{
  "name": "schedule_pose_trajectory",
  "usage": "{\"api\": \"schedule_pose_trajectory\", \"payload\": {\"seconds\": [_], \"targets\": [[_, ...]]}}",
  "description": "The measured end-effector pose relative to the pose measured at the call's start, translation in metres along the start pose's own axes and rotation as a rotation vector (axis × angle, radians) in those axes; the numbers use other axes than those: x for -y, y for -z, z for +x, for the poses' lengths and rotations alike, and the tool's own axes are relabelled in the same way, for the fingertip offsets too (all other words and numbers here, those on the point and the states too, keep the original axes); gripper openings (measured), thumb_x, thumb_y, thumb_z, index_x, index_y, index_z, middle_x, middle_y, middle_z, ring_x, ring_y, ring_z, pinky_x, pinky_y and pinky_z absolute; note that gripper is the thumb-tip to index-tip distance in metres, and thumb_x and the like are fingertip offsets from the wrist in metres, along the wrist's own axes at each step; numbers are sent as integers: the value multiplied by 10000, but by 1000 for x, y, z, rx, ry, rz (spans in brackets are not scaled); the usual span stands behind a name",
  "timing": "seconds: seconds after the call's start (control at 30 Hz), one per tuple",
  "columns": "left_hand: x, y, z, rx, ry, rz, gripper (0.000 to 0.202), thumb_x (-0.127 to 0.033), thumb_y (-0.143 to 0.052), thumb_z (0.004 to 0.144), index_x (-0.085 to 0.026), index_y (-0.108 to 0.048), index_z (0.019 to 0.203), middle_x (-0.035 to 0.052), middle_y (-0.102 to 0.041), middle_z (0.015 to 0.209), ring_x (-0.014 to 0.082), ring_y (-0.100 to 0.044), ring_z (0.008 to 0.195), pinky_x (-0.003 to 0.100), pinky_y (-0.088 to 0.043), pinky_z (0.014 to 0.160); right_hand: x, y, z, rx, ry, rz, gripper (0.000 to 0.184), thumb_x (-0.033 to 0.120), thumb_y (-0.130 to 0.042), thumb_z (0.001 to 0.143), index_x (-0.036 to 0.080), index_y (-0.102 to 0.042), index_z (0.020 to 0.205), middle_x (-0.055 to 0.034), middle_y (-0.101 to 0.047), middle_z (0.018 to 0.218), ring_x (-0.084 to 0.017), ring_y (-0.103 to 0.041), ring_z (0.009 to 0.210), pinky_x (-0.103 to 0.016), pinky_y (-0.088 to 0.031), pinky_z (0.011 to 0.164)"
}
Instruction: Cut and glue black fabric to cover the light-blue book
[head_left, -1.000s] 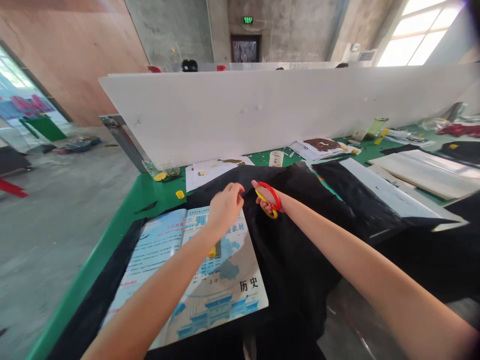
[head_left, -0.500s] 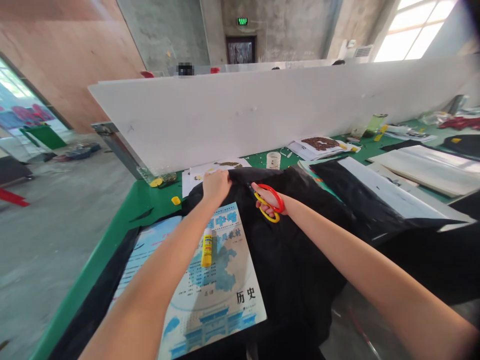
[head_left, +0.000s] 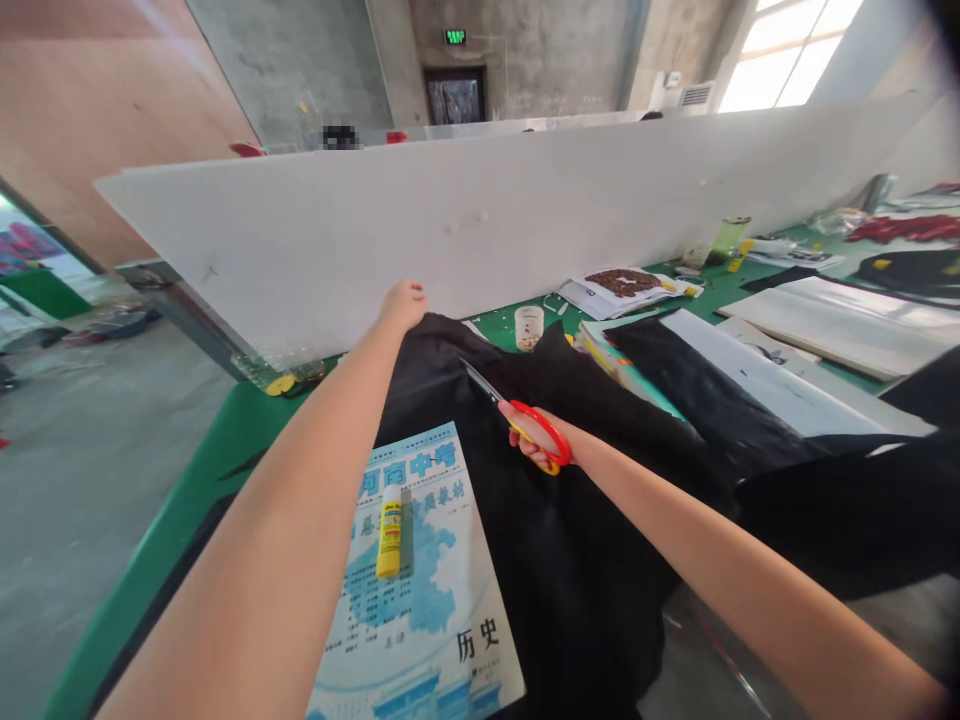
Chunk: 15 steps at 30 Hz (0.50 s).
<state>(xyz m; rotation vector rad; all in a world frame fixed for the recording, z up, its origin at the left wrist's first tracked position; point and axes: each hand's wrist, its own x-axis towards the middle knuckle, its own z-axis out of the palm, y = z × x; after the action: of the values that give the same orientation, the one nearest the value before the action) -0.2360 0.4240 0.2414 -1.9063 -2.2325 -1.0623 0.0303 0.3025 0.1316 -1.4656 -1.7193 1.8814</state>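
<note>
My left hand (head_left: pixel 406 304) is closed on the far edge of a large black cloth (head_left: pixel 555 560) and holds that edge up near the white partition. In my right hand (head_left: pixel 529 430) is a pair of scissors (head_left: pixel 550 440) with red and yellow handles, its blades pointing forward and left over the cloth. Whether the blades touch the cloth I cannot tell. Below my hands a blue and white book (head_left: pixel 420 620) lies on the cloth, partly hidden by my left forearm. A yellow glue stick (head_left: pixel 390 532) rests on the book's cover.
A long white partition (head_left: pixel 480 230) stands along the back of the green table (head_left: pixel 210 440). To the right are a small clear cup (head_left: pixel 529 326), papers with a brown seed picture (head_left: pixel 628 282), an open book (head_left: pixel 847 325) and a green-tinted cup (head_left: pixel 727 240).
My left hand has lifted the cloth edge up and left, covering the papers behind it. The scissors have drawn back slightly, so their blades now show. The view has shifted right.
</note>
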Motion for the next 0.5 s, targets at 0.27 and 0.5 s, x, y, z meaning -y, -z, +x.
{"api": "schedule_pose_trajectory", "payload": {"seconds": [0.27,0.5], "targets": [[-13,-17,-110,-227,-40,90,272,-350,-382,901,-176,-527,1052,73,-639,894,199,-606,823,330,-445,789,9,-6,0,-3,8,57,710,869,-330,639,172,-452,689,80,-326,419,-45,-303,314,-180,-276,304],[-18,-40,-179,268,-21,420,430,-536,-376,864,-185,-620,821,103,-678,813,267,-647,823,357,-451,740,19,-14,-5,82,-9,142,683,835,-294,699,168,-442,682,74,-337,423,-34,-292,317,-155,-261,305]]}}
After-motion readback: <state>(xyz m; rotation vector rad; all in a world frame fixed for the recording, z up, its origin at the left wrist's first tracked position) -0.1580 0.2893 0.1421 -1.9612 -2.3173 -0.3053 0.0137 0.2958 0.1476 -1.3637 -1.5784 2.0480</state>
